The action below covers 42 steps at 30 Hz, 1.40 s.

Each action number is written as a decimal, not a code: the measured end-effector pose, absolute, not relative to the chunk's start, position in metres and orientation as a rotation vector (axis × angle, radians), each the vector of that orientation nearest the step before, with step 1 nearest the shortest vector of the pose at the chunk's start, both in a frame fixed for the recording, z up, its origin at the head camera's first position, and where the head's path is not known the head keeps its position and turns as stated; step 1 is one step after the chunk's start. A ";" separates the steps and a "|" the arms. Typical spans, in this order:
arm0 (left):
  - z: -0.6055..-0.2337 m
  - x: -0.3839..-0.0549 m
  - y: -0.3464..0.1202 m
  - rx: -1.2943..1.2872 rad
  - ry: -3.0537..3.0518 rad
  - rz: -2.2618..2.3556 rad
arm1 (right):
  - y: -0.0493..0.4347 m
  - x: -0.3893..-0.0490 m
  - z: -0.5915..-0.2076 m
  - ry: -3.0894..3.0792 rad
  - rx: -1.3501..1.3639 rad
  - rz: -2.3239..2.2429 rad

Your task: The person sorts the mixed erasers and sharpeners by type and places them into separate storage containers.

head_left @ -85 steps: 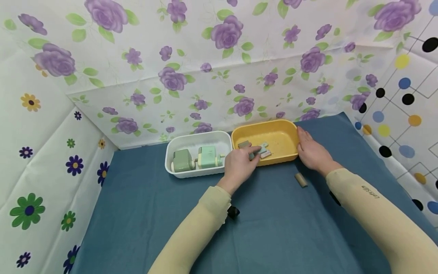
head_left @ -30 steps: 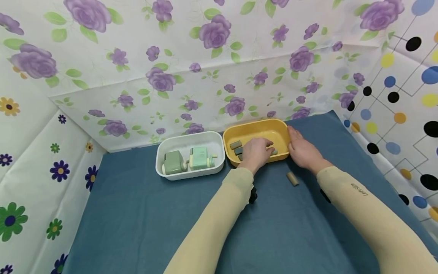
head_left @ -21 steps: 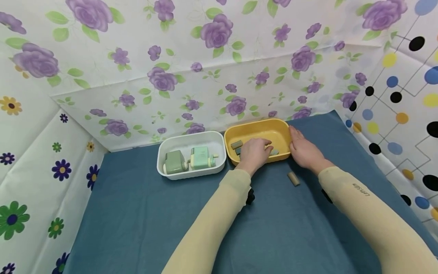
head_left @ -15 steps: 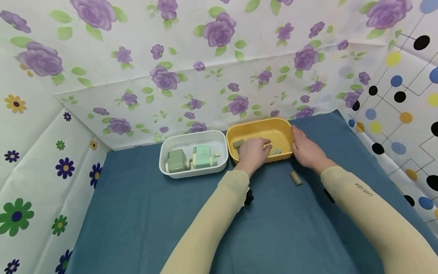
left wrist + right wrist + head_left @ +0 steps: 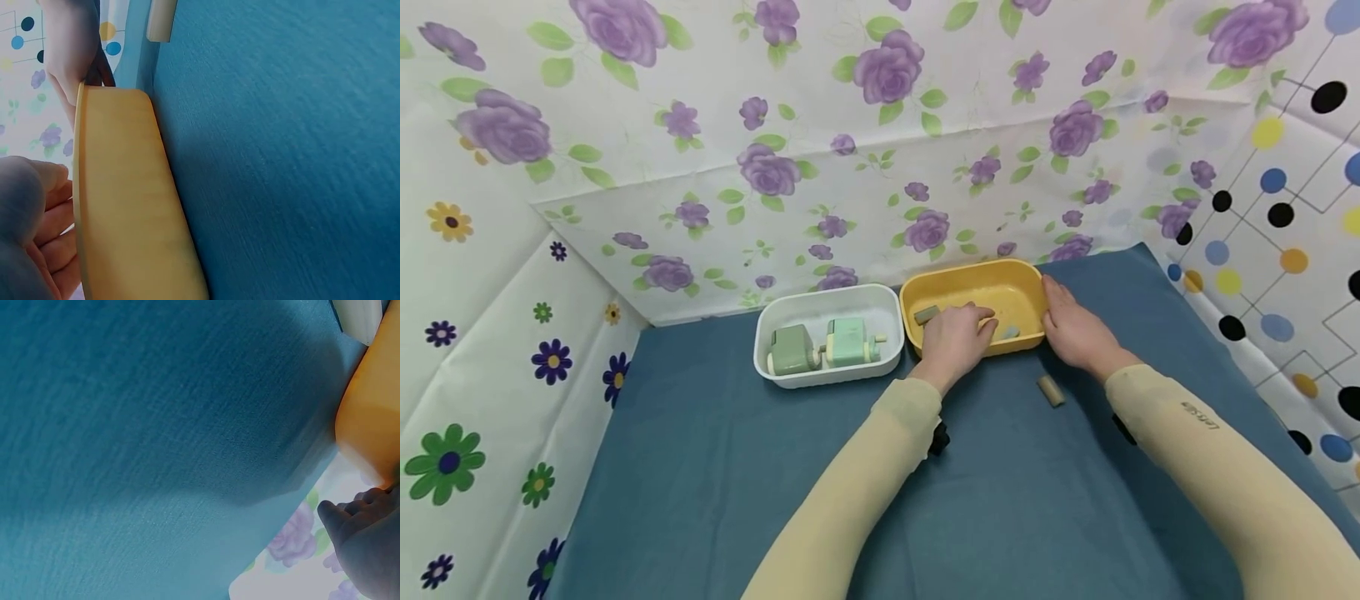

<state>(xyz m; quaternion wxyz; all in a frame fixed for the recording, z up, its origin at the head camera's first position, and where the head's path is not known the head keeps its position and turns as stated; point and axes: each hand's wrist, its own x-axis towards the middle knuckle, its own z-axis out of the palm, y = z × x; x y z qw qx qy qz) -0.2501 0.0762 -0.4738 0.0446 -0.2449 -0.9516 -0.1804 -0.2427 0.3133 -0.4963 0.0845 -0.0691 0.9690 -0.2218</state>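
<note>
My left hand [image 5: 957,340] reaches over the near rim of the yellow tray [image 5: 1011,298], thumb and index finger spread apart. In the left wrist view its fingers [image 5: 59,219] bend loosely down behind the tray wall, which hides their tips. Beside the hand lies a grey-green block [image 5: 927,315], and at the near right sits a small pale bluish piece [image 5: 1011,332]. What lies under the palm is hidden. My right hand [image 5: 1075,327] rests against the tray's right end with fingers straight along the outside.
A white tray [image 5: 775,310] touches the yellow one on the left. It holds a sage-green crank pencil sharpener [image 5: 793,348] and a mint one [image 5: 847,342]. On the blue cloth [image 5: 737,483] lies a brownish block [image 5: 1051,391]. Flower-patterned sheeting [image 5: 850,208] stands behind.
The left hand first went right inside the yellow tray, then came slightly back left, covering dark blocks and exposing more of the pale piece. The right hand has stayed at the tray's end.
</note>
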 end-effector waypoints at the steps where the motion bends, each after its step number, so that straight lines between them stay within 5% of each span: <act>1: -0.473 -0.249 0.076 -0.754 -2.903 -0.545 | 0.314 -0.243 -0.496 2.889 -0.207 -0.663; 24: -0.480 -0.214 0.069 -1.003 -2.639 -0.573 | 0.322 -0.238 -0.500 2.916 -0.210 -0.633; 42: -0.500 -0.185 0.072 -1.460 -2.507 -0.522 | 0.312 -0.242 -0.495 2.904 -0.219 -0.635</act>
